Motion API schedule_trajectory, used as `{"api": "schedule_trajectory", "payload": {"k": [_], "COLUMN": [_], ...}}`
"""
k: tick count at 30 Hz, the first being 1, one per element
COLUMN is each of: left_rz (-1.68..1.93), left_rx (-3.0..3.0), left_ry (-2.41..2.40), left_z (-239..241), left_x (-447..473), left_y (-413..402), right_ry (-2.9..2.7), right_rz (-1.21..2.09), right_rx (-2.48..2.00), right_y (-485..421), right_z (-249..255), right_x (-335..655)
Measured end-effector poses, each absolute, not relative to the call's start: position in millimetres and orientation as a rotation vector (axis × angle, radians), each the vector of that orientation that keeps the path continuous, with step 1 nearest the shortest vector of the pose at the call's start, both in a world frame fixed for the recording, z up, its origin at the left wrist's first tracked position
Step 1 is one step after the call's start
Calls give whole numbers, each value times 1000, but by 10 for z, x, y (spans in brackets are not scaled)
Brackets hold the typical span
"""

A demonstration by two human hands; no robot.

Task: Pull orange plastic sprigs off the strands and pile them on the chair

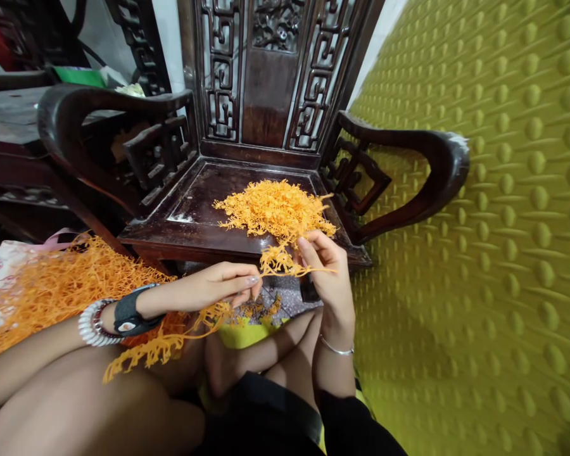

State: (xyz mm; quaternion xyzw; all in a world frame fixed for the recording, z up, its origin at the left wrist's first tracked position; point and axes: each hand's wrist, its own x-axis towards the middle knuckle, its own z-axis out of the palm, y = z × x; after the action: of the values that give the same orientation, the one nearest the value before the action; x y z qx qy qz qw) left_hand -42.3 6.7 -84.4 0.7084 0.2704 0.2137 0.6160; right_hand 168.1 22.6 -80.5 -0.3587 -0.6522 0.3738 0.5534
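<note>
My left hand (pixel 240 283) is closed in a pinch on an orange fringed cord (pixel 280 261), in front of the chair. From its fingers the cord's fringed tail hangs down over my left thigh. My right hand (pixel 327 259) pinches the same cord between thumb and fingers, near the chair's front edge. A short stretch runs between the two hands, with curly bits bunched on it. Just beyond lies a heap of orange fringed trim (pixel 275 206) on the dark wooden chair seat (pixel 190 190). Whether the cord joins that heap I cannot tell.
On the left, a large pile of loose orange cords (pixel 76 285) rests by a white bag (pixel 4 278). Carved armrests (pixel 418 164) flank the seat. A yellow-green studded sheet (pixel 479 285) rises on the right. Orange scraps (pixel 261 308) lie on the floor below.
</note>
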Motion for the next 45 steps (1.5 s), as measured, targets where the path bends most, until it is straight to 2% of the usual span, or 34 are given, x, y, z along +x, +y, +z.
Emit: {"api": "schedule_trajectory", "payload": {"k": [3,7,9,12,18,22,27,32,34,39,41,45], "left_rz": [432,369,390,490,552,594,612,636,655,690,683,640], "left_rx": [1675,1725,1687,1575,1518,1504,1487,1480,1464,1433,1431,1441], "left_ry": [633,604,617,632,637,668,673,692,700,687,684,663], "left_z": [-798,-704,-678,-689,-713,-692,-727,-754,-755,-735,-725,-732], "left_x": [-477,-567,-603,-626,-621,-609,-587,-566,-560,-531,-516,-493], "left_y": [41,-15,-32,-29,-10,-8,15,27,30,35,31,16], "right_ry": [-1295,-629,-493,-657,-1535,-1692,-1687,-1562,-1541,-1660,-1633,-1483], "right_rz": [787,270,3,-232,-193,-55,28,91,299,1258,1413,1454], "right_rx": [-760,-514,-463,-592,-1117,-1385,-1313,-1171,-1066,-645,-536,-569], "right_y": [206,131,108,249,1328,1857,1973,1704,1482,903,739,561], "right_z": [-751,-555,-437,-346,-667,-960,-1091,-957,-888,-878,-934,-1013], "right_x": [1799,2235,2375,2322,2019,1946,1870,1840,1820,1764,1734,1652]}}
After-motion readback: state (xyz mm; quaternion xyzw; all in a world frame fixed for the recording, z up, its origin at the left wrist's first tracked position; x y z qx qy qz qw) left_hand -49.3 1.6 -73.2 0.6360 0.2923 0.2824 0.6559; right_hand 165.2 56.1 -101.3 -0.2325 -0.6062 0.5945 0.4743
